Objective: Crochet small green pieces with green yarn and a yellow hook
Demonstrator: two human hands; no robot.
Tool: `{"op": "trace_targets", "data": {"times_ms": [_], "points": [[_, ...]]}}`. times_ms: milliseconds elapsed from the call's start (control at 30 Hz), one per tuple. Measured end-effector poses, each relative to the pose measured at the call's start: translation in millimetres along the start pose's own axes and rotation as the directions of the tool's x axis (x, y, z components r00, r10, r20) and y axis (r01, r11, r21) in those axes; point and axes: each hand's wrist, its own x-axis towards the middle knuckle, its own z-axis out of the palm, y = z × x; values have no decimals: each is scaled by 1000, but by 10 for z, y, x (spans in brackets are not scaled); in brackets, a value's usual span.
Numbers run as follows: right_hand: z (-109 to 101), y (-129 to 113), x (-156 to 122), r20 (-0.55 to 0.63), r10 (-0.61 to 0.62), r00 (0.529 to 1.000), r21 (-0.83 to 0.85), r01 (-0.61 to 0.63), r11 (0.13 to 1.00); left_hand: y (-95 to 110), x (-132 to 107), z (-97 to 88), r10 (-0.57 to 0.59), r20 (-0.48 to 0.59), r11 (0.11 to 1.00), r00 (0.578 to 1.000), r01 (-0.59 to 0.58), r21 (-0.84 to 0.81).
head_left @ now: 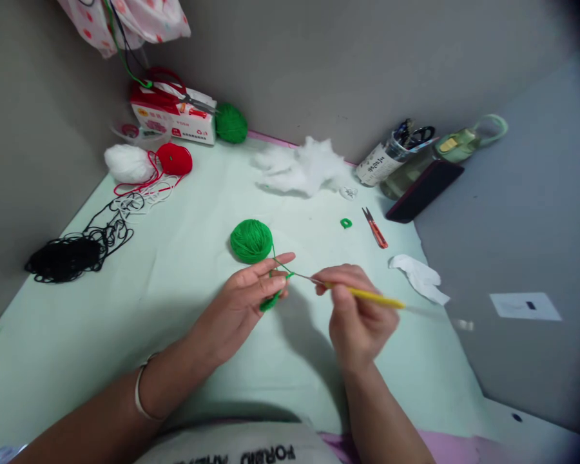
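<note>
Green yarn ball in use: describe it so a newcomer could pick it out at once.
On the pale green cloth, look mid-table, just beyond the left hand. The green yarn ball lies there, its strand running to the crochet piece that hand pinches. The other green ball sits far back against the wall, beside the red-and-white box.
</note>
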Motion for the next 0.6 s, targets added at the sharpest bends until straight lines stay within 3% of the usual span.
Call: {"op": "trace_targets", "data": {"times_ms": [100, 267, 400, 533, 600], "points": [[2, -10, 67, -8, 171, 985, 281, -162, 946, 14, -6, -14, 64, -5, 997, 998, -64, 49], [91, -3, 46, 135, 170, 976, 278, -202, 939, -46, -8, -4, 136, 2, 979, 991, -135, 153], [108, -5, -15, 105, 92, 990, 117, -104, 988, -54, 0, 12, 145, -17, 979, 989, -141, 150], [88, 14, -68, 194, -136, 972, -217, 177, 960, -53, 28, -2, 72, -28, 996, 997, -71, 51], [70, 22, -54, 175, -142, 974, -212, 179, 961, -47, 44, -23, 16, 2, 1000, 1000, -15, -17]]}}
